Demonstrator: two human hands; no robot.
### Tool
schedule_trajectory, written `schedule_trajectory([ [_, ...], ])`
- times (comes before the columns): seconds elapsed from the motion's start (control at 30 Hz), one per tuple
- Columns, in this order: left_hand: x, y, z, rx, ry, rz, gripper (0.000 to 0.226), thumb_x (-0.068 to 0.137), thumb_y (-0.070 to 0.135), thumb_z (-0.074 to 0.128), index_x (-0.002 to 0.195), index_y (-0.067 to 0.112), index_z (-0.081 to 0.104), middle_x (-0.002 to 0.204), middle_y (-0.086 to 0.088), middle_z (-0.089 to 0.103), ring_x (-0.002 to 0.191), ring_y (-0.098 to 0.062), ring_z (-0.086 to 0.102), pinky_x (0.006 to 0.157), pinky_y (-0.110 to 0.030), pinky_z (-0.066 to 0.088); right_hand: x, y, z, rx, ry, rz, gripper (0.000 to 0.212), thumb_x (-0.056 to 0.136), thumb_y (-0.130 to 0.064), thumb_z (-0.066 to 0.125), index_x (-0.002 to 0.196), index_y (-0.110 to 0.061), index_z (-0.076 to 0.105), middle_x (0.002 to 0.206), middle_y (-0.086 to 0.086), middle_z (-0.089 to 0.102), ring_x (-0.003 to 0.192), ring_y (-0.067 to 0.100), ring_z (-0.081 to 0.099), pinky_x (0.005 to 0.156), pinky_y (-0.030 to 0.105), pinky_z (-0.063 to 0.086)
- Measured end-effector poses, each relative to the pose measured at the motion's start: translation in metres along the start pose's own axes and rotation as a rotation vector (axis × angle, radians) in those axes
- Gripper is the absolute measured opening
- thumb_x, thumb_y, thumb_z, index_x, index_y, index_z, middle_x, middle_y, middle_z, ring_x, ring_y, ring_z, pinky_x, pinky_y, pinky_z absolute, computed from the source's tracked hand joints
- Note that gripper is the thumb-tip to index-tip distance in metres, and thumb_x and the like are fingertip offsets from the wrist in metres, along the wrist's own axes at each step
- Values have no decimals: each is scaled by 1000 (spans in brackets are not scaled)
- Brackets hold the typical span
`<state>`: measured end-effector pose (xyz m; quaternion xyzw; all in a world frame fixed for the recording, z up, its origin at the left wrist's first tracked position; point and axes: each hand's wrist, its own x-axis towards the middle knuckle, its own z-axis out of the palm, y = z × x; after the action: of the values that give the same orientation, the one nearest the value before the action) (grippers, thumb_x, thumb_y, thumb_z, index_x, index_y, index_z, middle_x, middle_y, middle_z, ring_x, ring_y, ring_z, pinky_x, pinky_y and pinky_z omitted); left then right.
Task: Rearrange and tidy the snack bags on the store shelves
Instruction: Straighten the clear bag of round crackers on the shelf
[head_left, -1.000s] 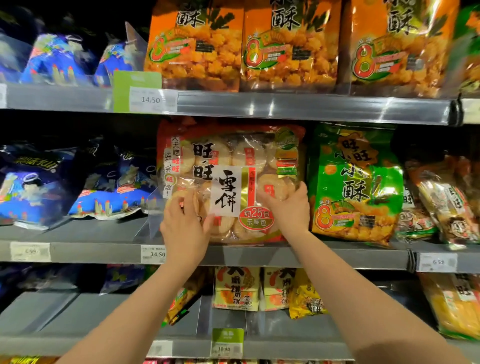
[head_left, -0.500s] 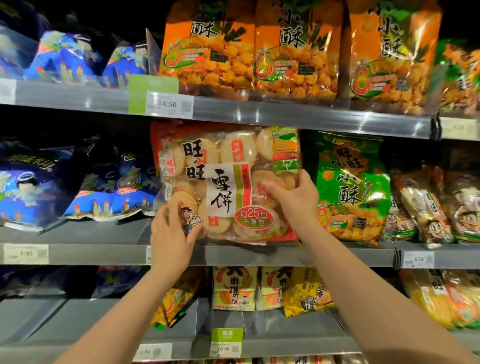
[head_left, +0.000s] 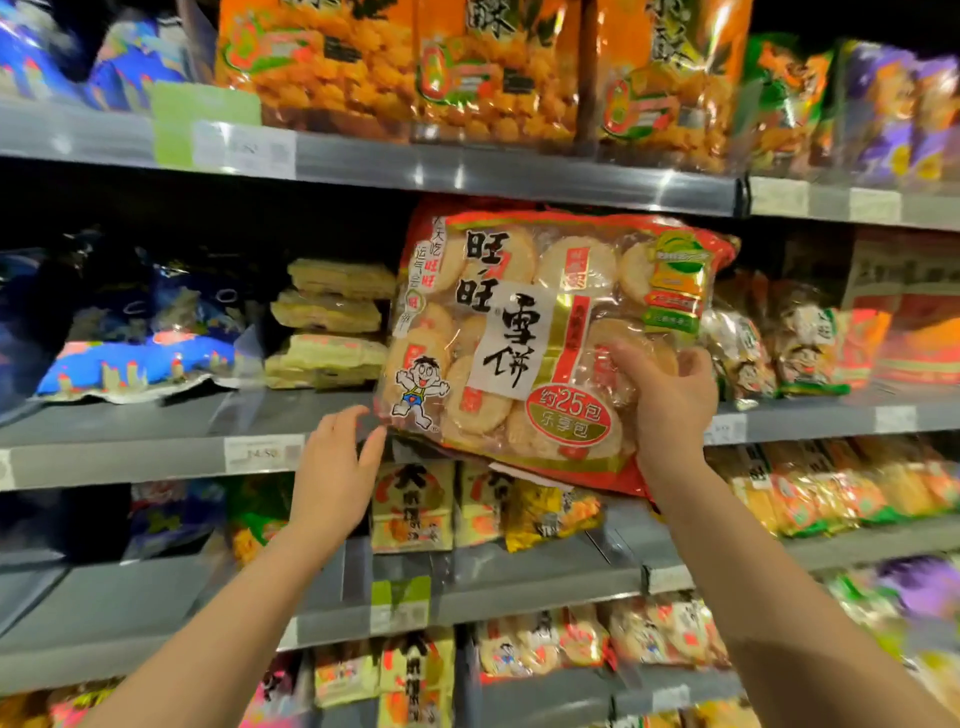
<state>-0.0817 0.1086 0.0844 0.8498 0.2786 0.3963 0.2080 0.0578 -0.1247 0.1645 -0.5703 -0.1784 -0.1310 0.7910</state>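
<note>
A big clear-and-red bag of round rice crackers (head_left: 524, 332) hangs tilted in front of the middle shelf (head_left: 130, 457), off the shelf board. My right hand (head_left: 670, 405) grips its lower right corner, fingers curled over the front. My left hand (head_left: 337, 467) is off the bag, fingers spread, just below and left of the bag's lower left corner, in front of the shelf edge. Behind where the bag stood, a stack of pale yellow flat packs (head_left: 332, 322) lies on the shelf.
Orange puffed-snack bags (head_left: 322, 57) line the top shelf. Blue bags (head_left: 135, 364) lie at the left of the middle shelf, small cartoon-print bags (head_left: 779, 343) at its right. Yellow packs (head_left: 410, 504) and more cracker bags fill the lower shelves. Price tags (head_left: 264, 453) run along the shelf edges.
The cracker bag has come off the shelf, held out and to the right by my right hand alone. My left hand let go. The stacked yellow packs behind it came into sight.
</note>
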Motion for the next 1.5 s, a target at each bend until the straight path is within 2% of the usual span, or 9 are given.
schedule_trajectory([
  [0.13, -39, 12, 18, -2, -82, -46, 24, 97, 19, 44, 104, 7, 63, 100, -15, 67, 93, -32, 59, 68, -32, 34, -2, 4, -60, 19, -23, 35, 54, 60, -28, 85, 107, -22, 59, 104, 4, 70, 93, 25, 69, 83, 50, 55],
  [0.33, -102, 19, 76, -74, -204, -221, 25, 96, 15, 45, 104, 3, 66, 109, -20, 67, 102, -37, 58, 73, -37, 37, -18, 42, -159, -75, -76, 15, 40, 60, -21, 85, 92, -25, 61, 99, 8, 70, 91, 30, 68, 83, 52, 55],
  [0.57, -188, 4, 181, -134, -378, -366, 29, 98, 11, 40, 115, -2, 61, 115, -23, 63, 109, -37, 55, 73, -34, 33, -57, 156, -252, -172, -111, 123, 48, 46, -28, 83, 89, -24, 62, 82, -10, 71, 71, 8, 67, 62, 23, 53],
  [0.73, -232, -40, 273, -273, -454, -407, 29, 101, 15, 35, 111, 6, 61, 87, -2, 58, 77, -15, 45, 53, -21, 30, -96, 256, -297, -157, -126, 250, 42, 49, -21, 84, 83, -24, 58, 73, -10, 66, 59, 0, 65, 59, 26, 52],
  [0.87, -264, -92, 355, -504, -545, -717, 65, 88, 62, 41, 128, 13, 55, 130, -6, 57, 116, -25, 54, 95, -27, 41, -115, 354, -329, -190, -105, 317, 69, 27, -45, 89, 85, -18, 63, 81, 6, 71, 65, 20, 67, 58, 30, 56],
  [0.93, -273, -127, 395, -658, -552, -796, 101, 57, 93, 37, 130, 26, 55, 130, -1, 58, 121, -24, 53, 106, -43, 38, -116, 393, -327, -135, -88, 386, 45, 47, -25, 87, 81, -15, 59, 80, 14, 67, 58, 24, 66, 53, 31, 56],
  [1.0, -277, -149, 424, -761, -573, -746, 104, 54, 96, 36, 137, 33, 44, 138, 4, 52, 128, -19, 47, 110, -48, 32, -108, 426, -320, -107, -106, 415, 30, 65, -2, 73, 80, -17, 53, 76, 10, 63, 52, 20, 63, 45, 24, 54],
  [1.13, -268, -130, 423, -757, -564, -482, 93, 70, 74, 53, 145, 43, 8, 144, 14, 33, 130, -12, 39, 112, -41, 29, -79, 479, -294, -74, -162, 348, 47, 46, -15, 82, 86, -11, 58, 64, 5, 70, 52, 15, 66, 51, 26, 54],
  [1.5, -273, -167, 479, -54, -402, -97, 107, 76, 64, 58, 142, 39, -23, 147, -2, -39, 141, -25, -25, 118, -41, 7, -13, 559, -202, -165, -35, 169, 27, 64, -15, 80, 69, -18, 53, 63, 4, 61, 54, 18, 58, 51, 31, 46],
])
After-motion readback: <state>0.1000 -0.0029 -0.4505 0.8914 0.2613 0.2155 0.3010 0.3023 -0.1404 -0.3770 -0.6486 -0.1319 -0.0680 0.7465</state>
